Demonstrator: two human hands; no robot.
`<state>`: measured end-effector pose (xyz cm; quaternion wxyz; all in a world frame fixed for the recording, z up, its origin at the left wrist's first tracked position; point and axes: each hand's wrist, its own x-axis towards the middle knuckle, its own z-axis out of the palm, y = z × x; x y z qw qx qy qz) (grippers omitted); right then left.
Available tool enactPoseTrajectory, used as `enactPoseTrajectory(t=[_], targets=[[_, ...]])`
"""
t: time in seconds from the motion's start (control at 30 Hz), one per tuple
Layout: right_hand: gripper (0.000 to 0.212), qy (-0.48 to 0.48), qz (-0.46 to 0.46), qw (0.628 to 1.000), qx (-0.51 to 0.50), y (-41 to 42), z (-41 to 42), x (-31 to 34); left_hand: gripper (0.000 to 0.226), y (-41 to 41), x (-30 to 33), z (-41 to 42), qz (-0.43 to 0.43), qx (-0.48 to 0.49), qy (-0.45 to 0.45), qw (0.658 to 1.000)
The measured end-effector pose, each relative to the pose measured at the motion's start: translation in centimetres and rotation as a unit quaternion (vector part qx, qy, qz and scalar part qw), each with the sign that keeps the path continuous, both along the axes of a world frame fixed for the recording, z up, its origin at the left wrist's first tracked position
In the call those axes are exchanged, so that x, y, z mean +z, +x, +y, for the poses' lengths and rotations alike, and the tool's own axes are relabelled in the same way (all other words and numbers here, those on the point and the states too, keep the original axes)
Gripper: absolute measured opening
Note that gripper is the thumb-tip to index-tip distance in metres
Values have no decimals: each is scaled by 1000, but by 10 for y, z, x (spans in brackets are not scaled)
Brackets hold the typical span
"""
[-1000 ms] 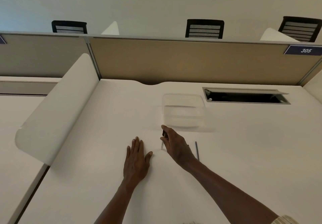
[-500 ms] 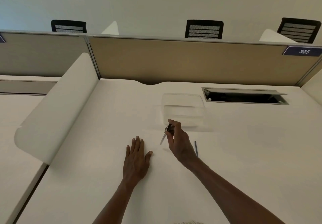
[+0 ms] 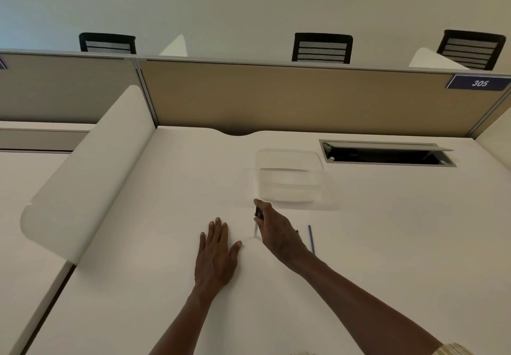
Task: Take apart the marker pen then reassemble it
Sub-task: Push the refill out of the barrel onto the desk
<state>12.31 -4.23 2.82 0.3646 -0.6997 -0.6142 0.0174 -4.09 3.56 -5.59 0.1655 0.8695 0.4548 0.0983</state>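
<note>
I see my right hand pinched around a slim marker, dark at the top and pale lower down, its low end just over the smooth white desk mid-surface. My left hand lies flat and spread beside it. A thin blue rod rests right of the hand. A clear plastic box sits toward the back edge. A navy tag reads "305".

Marker parts mostly hidden behind the right hand

The right hand covered most of the marker piece it gripped; only a dark end and a pale tip showed, too small to identify. A thin blue rod was partly hidden by the wrist. Both forearms ran off the bottom edge, as did a pale sleeve cuff.
</note>
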Motion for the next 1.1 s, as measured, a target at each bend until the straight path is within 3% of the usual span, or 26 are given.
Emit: enactPoseTrajectory(t=[0.57,1.1], targets=[[47,-3,36,999,-39,-4,-4,8,72,-1,-1,1,-5,2,4,1000],[48,1,33,999,-16,-3,-1,5,72,-1,-4,2,-12,3,6,1000]])
